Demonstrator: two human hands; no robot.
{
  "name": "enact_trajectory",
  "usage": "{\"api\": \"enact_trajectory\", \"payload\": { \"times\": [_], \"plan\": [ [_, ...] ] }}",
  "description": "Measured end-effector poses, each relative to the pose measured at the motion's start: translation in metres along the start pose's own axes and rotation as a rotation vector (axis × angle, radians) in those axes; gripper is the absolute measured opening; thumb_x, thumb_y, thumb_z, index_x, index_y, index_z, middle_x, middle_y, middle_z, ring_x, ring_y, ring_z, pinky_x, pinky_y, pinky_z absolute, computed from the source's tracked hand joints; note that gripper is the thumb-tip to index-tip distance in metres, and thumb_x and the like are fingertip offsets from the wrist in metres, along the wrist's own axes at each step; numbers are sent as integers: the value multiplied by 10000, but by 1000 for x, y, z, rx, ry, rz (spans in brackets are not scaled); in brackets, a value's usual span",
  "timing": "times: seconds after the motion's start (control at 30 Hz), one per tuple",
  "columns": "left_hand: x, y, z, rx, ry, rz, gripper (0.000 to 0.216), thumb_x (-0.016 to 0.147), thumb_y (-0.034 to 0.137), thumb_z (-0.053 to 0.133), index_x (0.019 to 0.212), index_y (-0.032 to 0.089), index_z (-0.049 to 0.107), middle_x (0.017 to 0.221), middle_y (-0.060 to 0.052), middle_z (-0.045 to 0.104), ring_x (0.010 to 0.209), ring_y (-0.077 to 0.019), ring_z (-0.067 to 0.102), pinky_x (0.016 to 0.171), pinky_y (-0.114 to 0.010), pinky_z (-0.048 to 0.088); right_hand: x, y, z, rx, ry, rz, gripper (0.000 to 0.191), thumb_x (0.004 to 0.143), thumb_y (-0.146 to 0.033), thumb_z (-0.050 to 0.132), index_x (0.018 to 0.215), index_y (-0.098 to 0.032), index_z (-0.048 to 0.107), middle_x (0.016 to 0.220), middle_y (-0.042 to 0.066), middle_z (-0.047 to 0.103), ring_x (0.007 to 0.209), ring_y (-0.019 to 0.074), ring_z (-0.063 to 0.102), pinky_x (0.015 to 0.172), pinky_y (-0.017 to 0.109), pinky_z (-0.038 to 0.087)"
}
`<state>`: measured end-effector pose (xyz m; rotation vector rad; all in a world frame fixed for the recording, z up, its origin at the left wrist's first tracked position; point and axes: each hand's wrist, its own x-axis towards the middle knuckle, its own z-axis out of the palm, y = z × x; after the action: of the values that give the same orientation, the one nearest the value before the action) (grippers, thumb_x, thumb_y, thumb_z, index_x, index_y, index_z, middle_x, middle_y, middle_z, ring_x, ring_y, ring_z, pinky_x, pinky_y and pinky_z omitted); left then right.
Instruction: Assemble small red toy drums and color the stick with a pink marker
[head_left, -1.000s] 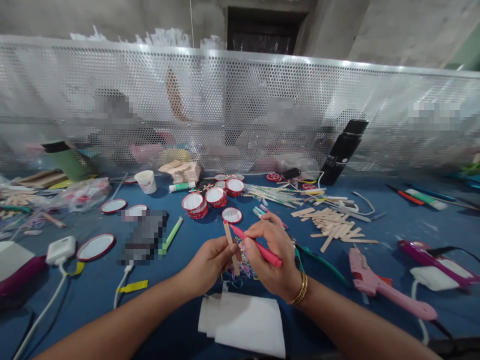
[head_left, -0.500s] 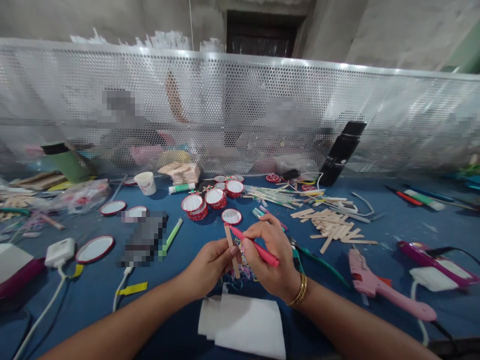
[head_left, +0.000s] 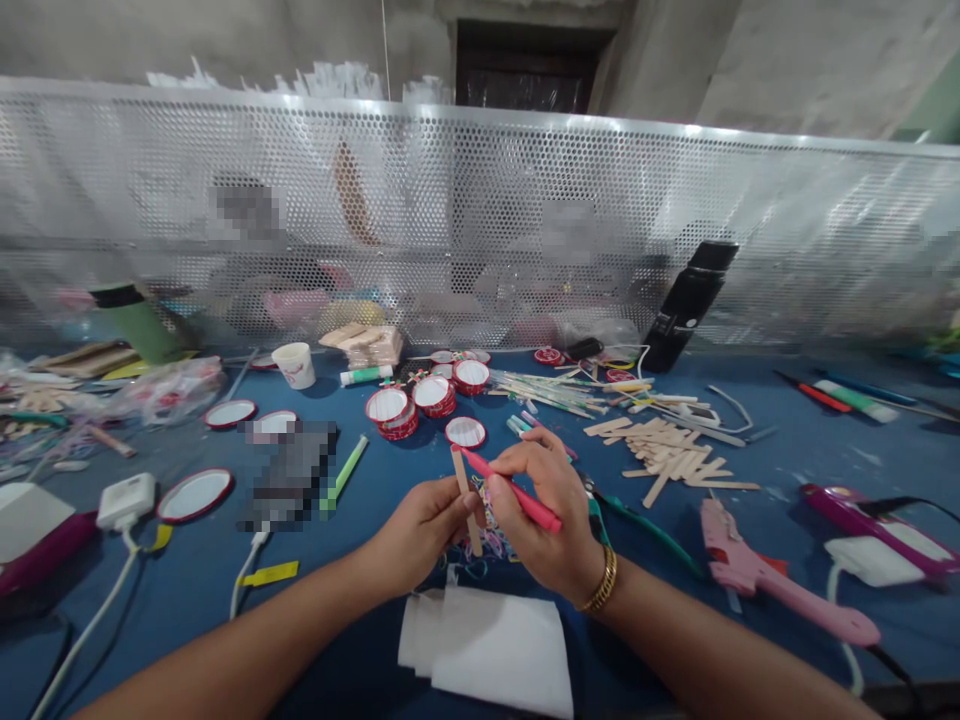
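Note:
My left hand (head_left: pixel 420 530) is closed on a wooden craft stick (head_left: pixel 465 490) that it holds upright just above the blue table (head_left: pixel 360 640). My right hand (head_left: pixel 544 520) grips a pink marker (head_left: pixel 510 488) like a pen. The marker's tip rests against the upper part of the stick. A gold bracelet (head_left: pixel 602 582) sits on my right wrist. Under both hands lies a small tangle of coloured rubber bands (head_left: pixel 491 540).
White folded paper (head_left: pixel 487 645) lies near me. A pile of wooden sticks (head_left: pixel 667 450), a pink glue gun (head_left: pixel 757 575) and teal pliers (head_left: pixel 637 520) lie right. Red-rimmed round mirrors (head_left: pixel 416 395), a white cup (head_left: pixel 294 364) and a charger (head_left: pixel 124 500) lie left. A perforated metal screen (head_left: pixel 480 220) closes the back.
Both hands keep their hold on the stick and marker almost in place. The view has shifted slightly.

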<state>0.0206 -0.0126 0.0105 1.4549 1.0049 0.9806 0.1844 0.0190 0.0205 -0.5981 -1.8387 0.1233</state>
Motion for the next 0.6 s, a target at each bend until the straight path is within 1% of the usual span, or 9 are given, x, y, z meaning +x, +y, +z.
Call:
{"api": "enact_trajectory", "payload": {
  "times": [0.23, 0.47, 0.6],
  "plan": [
    [-1, 1, 0, 30, 0, 7, 471, 867, 617, 514, 733, 165, 525, 574, 65, 367, 486, -78, 277, 456, -225, 215, 0, 0, -1, 0, -2, -7, 76, 834, -149, 549, 853, -223, 552, 756, -15, 651, 697, 157, 621, 945, 465, 414],
    [0, -6, -3, 66, -22, 1, 455, 894, 600, 475, 750, 171, 514, 583, 63, 368, 497, -83, 276, 457, -226, 210, 1, -2, -2, 0, 6, -12, 90, 835, -140, 545, 847, -229, 555, 743, -18, 656, 692, 161, 631, 935, 462, 419],
    [-1, -6, -3, 71, -17, -12, 468, 882, 623, 474, 750, 175, 511, 577, 63, 361, 499, -87, 280, 455, -225, 205, 1, -1, -1, 0, 10, -14, 85, 833, -144, 548, 847, -227, 561, 748, -16, 662, 691, 158, 630, 930, 460, 428]
  ]
}}
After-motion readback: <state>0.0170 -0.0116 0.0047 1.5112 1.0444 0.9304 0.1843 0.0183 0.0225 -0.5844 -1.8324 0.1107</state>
